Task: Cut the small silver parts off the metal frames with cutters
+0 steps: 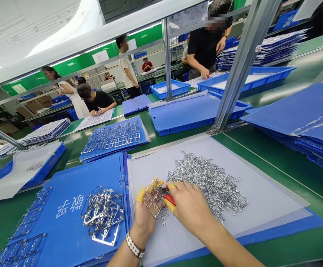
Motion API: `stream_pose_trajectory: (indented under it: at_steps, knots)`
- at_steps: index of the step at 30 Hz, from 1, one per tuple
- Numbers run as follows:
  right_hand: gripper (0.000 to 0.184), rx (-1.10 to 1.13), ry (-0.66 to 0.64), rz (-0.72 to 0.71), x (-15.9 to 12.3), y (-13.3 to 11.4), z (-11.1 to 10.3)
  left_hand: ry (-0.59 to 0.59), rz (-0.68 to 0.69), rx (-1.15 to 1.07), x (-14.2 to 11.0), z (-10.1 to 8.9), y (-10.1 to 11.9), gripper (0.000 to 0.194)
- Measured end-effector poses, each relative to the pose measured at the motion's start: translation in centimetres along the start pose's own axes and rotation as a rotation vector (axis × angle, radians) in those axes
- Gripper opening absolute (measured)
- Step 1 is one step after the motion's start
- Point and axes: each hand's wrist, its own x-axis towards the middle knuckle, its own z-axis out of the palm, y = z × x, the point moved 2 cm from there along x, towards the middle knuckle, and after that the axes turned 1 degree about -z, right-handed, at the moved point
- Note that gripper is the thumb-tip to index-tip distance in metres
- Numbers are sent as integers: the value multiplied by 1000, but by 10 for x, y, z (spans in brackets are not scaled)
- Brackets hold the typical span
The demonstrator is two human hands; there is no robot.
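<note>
Green worktop (257, 146), crowded. White sheet (267, 196) at centre; on it, a pile (203, 172) of small metal bits, spread loosely at its edges. Left of the sheet: blue board (69, 178) with white characters, carrying a tangled heap (104, 211) of metal frames; more frames lie along the board's left edge. Farther back, a stack (114, 135) topped with flat metal frames. Metal post (236, 63) rises behind the sheet and hides part of a blue tray (178, 129). At right, stacked blue sheets (303, 111). Across the worktop, a person in black (202, 52) reaches down.

Left hand (143, 218): palm up, fingers half curled, grasping 1 frame (152, 202) above the sheet, at the pile's near-left edge. Yellow covers on its fingertips; patterned band (134, 245) on the wrist. Right hand (191, 205): thumb and forefinger close together beside the held frame, yellow and red at their tips, blocking part of the pile. Whether it pinches a bit: cannot tell.
</note>
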Motion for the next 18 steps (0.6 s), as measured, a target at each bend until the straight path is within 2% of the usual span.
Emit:
stream_pose_trajectory:
  at_steps: [3, 7, 18]
  knots:
    - [30, -8, -8, 21, -7, 5, 3, -11, -8, -67, -1, 2, 5, 48]
    - [25, 1, -14, 24, -11, 3, 11, -12, -9, -111, -2, 3, 7, 49]
    - [21, -33, -4, 3, -4, -9, 12, 38, 57, -69, -3, 3, 4, 45]
